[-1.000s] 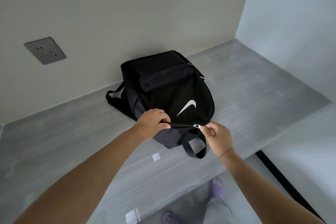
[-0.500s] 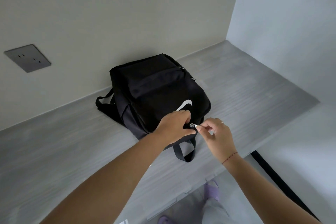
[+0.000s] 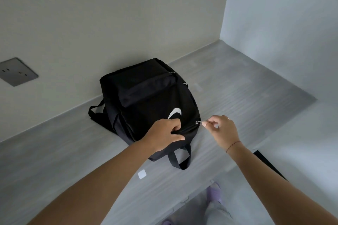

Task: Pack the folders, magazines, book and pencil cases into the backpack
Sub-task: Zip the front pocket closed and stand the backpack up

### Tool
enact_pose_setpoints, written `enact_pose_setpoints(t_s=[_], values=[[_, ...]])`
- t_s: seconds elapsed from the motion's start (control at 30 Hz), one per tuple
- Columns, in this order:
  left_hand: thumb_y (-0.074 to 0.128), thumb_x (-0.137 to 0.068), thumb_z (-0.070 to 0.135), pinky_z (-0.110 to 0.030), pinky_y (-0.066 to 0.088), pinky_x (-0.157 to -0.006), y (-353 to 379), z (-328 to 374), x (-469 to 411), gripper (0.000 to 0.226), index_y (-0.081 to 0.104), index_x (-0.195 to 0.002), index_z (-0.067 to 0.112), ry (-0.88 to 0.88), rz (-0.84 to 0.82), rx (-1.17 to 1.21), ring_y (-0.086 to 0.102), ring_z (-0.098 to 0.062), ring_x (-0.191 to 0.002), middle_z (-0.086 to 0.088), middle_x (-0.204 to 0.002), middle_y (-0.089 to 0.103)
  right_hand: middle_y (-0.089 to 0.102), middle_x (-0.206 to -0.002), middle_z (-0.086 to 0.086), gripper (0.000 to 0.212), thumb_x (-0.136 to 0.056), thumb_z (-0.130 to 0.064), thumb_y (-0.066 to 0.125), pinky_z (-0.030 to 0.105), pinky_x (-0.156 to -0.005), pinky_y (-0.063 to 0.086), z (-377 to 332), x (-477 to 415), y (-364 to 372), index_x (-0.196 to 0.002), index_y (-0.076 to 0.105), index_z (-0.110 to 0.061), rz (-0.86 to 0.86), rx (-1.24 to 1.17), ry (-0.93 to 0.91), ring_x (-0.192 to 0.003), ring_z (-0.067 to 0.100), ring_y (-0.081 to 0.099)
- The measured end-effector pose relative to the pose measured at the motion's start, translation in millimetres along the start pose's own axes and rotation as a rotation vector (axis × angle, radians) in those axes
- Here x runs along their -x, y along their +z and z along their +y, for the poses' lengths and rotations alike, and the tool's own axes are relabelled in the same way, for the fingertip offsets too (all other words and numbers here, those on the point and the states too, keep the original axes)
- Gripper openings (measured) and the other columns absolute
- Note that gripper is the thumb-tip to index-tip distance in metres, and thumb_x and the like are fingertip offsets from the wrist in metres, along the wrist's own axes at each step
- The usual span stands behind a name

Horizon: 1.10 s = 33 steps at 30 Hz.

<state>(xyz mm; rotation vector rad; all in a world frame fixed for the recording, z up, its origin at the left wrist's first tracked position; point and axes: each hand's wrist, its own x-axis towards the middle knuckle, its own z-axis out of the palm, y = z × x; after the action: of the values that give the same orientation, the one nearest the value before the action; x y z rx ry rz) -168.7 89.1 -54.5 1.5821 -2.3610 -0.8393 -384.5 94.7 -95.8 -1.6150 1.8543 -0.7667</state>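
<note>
A black backpack (image 3: 146, 100) with a white swoosh logo lies on the grey desk (image 3: 237, 93), its top handle loop pointing toward me. My left hand (image 3: 164, 133) presses and grips the fabric at the bag's near end, beside the zipper line. My right hand (image 3: 219, 129) pinches the silver zipper pull (image 3: 197, 122) at the bag's right near corner. No folders, magazines, book or pencil cases are in view; the bag's inside is hidden.
A grey wall socket (image 3: 16, 72) is on the wall at the left. A small white square sticker (image 3: 142, 174) sits on the desk near the front edge. A side wall closes the desk on the right. My purple slippers (image 3: 214, 192) show below the desk edge.
My right hand has drawn the zipper pull to the right, round the bag's corner. My left hand shifted right along the bag's near end and stays gripping the fabric.
</note>
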Motion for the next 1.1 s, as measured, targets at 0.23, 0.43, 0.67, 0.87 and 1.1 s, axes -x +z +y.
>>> enact_pose_setpoints(t_s=[0.23,0.43,0.67,0.87,1.1], values=[[0.062,-0.077,0.058,-0.028,0.035,-0.056,6.1,8.8,-13.9,0.041,0.04,-0.077,0.023,-0.104,-0.033,-0.115,0.038,-0.012,-0.054,0.009,-0.062,0.044,0.057,-0.068,-0.01,0.02,-0.084,-0.024,0.065,0.013,-0.065,0.035,-11.4,11.4,-12.6,-0.067,0.061,-0.015,0.044,-0.08,-0.096,-0.08,0.01,0.052],[0.056,-0.088,0.044,-0.028,0.032,-0.053,18.2,35.1,-42.5,0.034,0.04,-0.073,0.018,0.005,0.002,-0.112,0.037,-0.01,-0.056,0.007,-0.059,0.041,0.051,-0.059,-0.016,0.024,-0.081,-0.034,0.057,0.02,-0.069,0.036,-1.6,13.3,-17.6,-0.059,0.051,-0.025,0.079,0.0,-0.253,-0.074,0.006,0.049],[0.056,-0.089,0.031,-0.024,0.033,-0.054,9.7,28.0,-47.5,0.033,0.037,-0.065,0.021,0.024,-0.059,-0.089,0.034,-0.01,-0.055,0.001,-0.062,0.042,0.065,-0.065,-0.004,0.023,-0.083,-0.032,0.061,0.029,-0.07,0.03,12.8,-39.9,-14.2,-0.068,0.064,-0.016,0.225,0.232,-0.176,-0.073,0.019,0.057],[0.054,-0.09,0.032,-0.028,0.039,-0.057,8.9,25.2,-42.7,0.029,0.04,-0.069,0.019,-0.037,-0.089,-0.064,0.04,-0.013,-0.056,0.005,-0.061,0.043,0.068,-0.078,-0.003,0.026,-0.09,-0.038,0.055,0.032,-0.079,0.037,-2.9,-97.1,-8.9,-0.079,0.065,-0.016,0.138,0.328,-0.155,-0.086,0.02,0.057],[0.048,-0.087,0.058,-0.034,0.047,-0.066,13.2,50.9,-90.1,0.05,0.046,-0.106,0.012,-0.254,0.0,-0.245,0.06,-0.023,-0.082,-0.004,-0.093,0.061,0.066,-0.081,-0.007,0.016,-0.088,-0.032,0.058,0.025,-0.07,0.044,1.1,-109.0,-22.3,-0.078,0.064,-0.022,-0.059,0.144,-0.23,-0.088,0.013,0.055]])
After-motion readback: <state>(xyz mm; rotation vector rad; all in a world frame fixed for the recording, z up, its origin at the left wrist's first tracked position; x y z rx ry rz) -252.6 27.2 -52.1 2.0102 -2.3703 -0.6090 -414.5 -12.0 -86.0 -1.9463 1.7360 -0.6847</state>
